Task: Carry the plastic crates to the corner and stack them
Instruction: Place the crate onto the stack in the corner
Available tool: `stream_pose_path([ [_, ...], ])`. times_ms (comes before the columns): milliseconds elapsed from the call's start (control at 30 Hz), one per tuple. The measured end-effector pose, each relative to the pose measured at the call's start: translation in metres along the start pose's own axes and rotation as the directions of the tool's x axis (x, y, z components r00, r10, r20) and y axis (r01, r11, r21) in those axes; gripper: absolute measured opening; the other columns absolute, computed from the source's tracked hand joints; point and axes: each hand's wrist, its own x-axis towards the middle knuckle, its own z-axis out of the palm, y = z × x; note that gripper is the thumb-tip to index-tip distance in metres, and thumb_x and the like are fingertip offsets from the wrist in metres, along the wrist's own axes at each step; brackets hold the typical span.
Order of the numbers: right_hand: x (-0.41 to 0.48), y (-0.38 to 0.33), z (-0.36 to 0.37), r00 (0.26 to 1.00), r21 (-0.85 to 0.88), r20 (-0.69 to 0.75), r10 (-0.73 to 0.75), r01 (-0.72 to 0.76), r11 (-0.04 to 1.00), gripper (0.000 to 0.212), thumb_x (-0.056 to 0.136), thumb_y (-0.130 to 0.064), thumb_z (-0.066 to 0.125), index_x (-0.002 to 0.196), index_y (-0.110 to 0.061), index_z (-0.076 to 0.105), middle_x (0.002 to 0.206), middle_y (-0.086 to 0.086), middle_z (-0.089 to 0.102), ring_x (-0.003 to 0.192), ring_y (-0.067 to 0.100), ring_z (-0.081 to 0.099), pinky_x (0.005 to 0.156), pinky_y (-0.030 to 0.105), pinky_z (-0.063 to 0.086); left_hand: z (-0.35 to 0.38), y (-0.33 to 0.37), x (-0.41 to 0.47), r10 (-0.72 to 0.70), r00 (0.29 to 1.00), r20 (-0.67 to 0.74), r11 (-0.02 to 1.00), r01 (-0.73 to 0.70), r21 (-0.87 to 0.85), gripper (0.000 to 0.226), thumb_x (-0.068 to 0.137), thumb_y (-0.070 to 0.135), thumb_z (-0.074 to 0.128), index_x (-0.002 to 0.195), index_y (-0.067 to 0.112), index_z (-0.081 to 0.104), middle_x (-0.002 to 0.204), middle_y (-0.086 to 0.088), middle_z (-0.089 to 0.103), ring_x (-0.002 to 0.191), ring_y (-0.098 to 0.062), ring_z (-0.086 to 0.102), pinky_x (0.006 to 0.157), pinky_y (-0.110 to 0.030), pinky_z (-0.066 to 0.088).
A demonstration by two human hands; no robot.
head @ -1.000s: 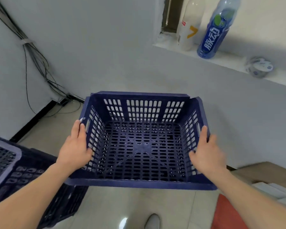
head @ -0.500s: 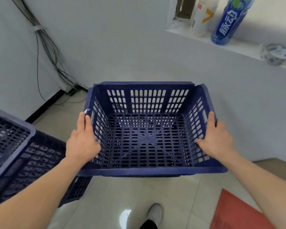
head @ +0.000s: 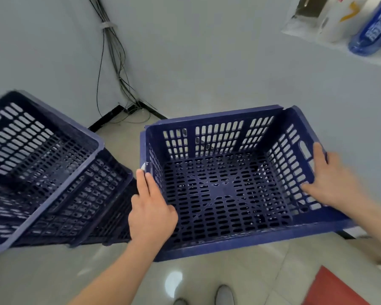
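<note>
The carried crate (head: pixel 218 137) hangs at 3 o'clock above the floor. The left hand (head: pixel 151 212) and right hand (head: pixel 330 183) each clamp a side wall, thumbs inside, other fingers mostly hidden outside. It is best swung toward 9 o'clock, its corners squared over the tilted stacked crates (head: pixel 42 172), then lowered evenly.
</note>
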Motion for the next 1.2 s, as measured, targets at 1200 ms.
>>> stream_pose_path([
  [1200,-0.199,-0.089,0.045,0.927,0.075,0.007,0.375,-0.374,0.924,0.114,0.09,-0.045,0.07,0.163,-0.019,-0.013,0.142,0.021,0.034,0.105,0.04,0.059,0.072,0.041,0.047,-0.018,-0.099,0.068,0.44,0.898,0.004,0.894,-0.439,0.088,0.087,0.088,0.032,0.058,0.158,0.009,0.011,0.169,-0.002,-0.004,0.093,-0.034,0.057,0.06,-0.033,0.044],
])
